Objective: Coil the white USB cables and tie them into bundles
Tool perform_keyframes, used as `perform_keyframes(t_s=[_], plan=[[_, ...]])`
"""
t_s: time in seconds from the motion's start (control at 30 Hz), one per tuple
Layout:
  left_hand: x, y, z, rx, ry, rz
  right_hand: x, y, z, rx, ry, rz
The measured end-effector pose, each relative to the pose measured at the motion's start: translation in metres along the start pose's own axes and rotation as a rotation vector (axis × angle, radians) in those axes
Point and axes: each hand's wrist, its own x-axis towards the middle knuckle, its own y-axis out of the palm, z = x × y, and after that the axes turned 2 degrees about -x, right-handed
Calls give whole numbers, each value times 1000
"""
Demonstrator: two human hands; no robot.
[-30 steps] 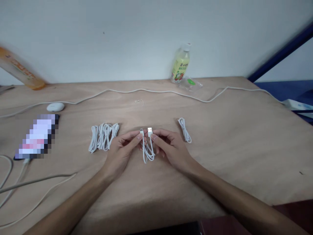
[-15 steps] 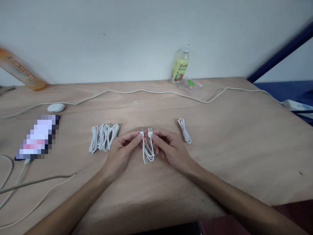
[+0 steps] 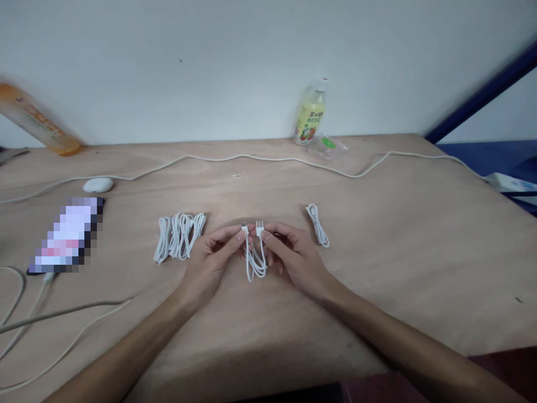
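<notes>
A white USB cable (image 3: pixel 257 267) hangs in loose loops between my two hands, near the middle of the table. My left hand (image 3: pixel 213 252) is closed, pinching the smaller connector between thumb and fingers. Pinched the same way in my right hand (image 3: pixel 291 252) is the wider USB plug, its metal end pointing away from me. Both plugs stand side by side, a small gap apart. To the left of my left hand lie several bundled white cables (image 3: pixel 180 236) in a row. One more coiled white cable (image 3: pixel 318 225) rests just beyond my right hand.
A phone (image 3: pixel 67 235) with a cord plugged in lies at left, below a white earbud case (image 3: pixel 98 185). A long white cord (image 3: pixel 268 158) crosses the wooden table (image 3: pixel 398 240). Two bottles, one yellow-green (image 3: pixel 310 117) and one orange (image 3: pixel 37 123), lean against the wall.
Almost nothing differs. The whole view has shifted very slightly, while both hands keep the same pinch on the cable's two ends.
</notes>
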Motion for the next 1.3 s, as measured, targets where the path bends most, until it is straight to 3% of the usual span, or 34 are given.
perform_keyframes(t_s=[1.3], plan=[[-1,-1,0,39,-5,13,-1,0,-3,37,8,-2]])
